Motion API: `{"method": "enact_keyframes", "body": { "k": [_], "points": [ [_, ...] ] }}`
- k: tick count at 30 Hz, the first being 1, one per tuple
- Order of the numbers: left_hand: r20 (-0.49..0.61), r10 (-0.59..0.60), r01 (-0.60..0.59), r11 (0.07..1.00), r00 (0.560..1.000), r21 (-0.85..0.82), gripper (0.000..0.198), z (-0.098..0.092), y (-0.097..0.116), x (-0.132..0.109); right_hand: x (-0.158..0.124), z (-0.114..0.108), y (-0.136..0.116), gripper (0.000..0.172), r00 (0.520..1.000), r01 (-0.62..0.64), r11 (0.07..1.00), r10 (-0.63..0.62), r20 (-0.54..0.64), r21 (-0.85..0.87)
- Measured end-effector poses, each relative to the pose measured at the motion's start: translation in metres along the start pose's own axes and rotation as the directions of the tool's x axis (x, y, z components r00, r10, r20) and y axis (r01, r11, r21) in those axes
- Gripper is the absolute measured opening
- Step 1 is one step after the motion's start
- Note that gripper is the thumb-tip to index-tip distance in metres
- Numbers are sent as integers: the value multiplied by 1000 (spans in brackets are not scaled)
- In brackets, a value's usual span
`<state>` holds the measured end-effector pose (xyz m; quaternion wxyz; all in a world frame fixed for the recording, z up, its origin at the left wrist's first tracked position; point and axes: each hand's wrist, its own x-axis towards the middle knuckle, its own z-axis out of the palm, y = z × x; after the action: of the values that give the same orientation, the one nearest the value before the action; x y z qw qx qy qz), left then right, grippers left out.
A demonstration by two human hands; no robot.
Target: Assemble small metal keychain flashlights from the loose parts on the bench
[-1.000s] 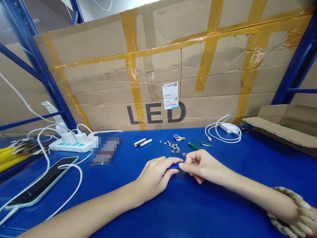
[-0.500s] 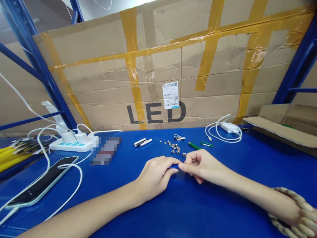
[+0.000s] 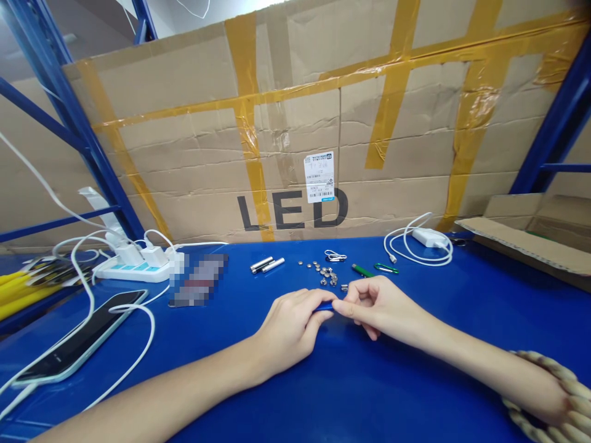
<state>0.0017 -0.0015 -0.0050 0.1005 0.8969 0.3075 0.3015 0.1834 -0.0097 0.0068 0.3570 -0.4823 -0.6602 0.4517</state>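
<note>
My left hand (image 3: pixel 290 326) and my right hand (image 3: pixel 372 307) meet over the blue table (image 3: pixel 360 394), both closed on a small blue tube-like piece (image 3: pixel 324 306) held between their fingertips. The piece is mostly hidden by the fingers. Just beyond the hands lie several small silver button cells (image 3: pixel 323 274), a green tube (image 3: pixel 362 270), a green clip (image 3: pixel 386 268), a small wire ring (image 3: pixel 334 255) and two silver cylinders (image 3: pixel 266 265).
A taped cardboard box marked LED (image 3: pixel 295 141) stands behind the table. A white charger with cable (image 3: pixel 422 240) lies back right, an open carton (image 3: pixel 530 237) at the right. On the left are a power strip (image 3: pixel 133 264) and a phone (image 3: pixel 76 344) on a cable.
Both hands have shifted slightly away from me with the blue piece, their fingertips drawn closer together. Nothing else has moved.
</note>
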Motion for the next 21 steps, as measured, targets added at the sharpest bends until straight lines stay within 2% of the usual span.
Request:
{"method": "enact_keyframes", "body": {
  "k": [6, 10, 13, 17, 19, 21],
  "points": [
    [0, -1, 1, 1000, 1000, -14, 18, -1, 3, 0, -5, 3, -2, 37, 991, 110, 989, -116, -67, -95],
    [2, -10, 10, 1000, 1000, -24, 18, -2, 4, 0, -7, 3, -2, 34, 964, 212, 949, -242, -107, -235],
    [14, -33, 34, 999, 999, -38, 18, -3, 4, 1, -7, -1, -2, 29, 909, 328, 846, -404, -105, -421],
    [24, -65, 66, 996, 998, -53, 18, -3, 5, 1, -8, -7, 0, 20, 824, 434, 643, -567, -10, -631],
    [25, -75, 76, 996, 997, -56, 17, -3, 5, 1, -8, -9, 1, 18, 800, 446, 593, -600, 2, -671],
    [20, -76, 77, 995, 997, -57, 16, -3, 4, 0, -8, -9, 3, 15, 786, 441, 582, -618, -18, -684]
  ]
}}
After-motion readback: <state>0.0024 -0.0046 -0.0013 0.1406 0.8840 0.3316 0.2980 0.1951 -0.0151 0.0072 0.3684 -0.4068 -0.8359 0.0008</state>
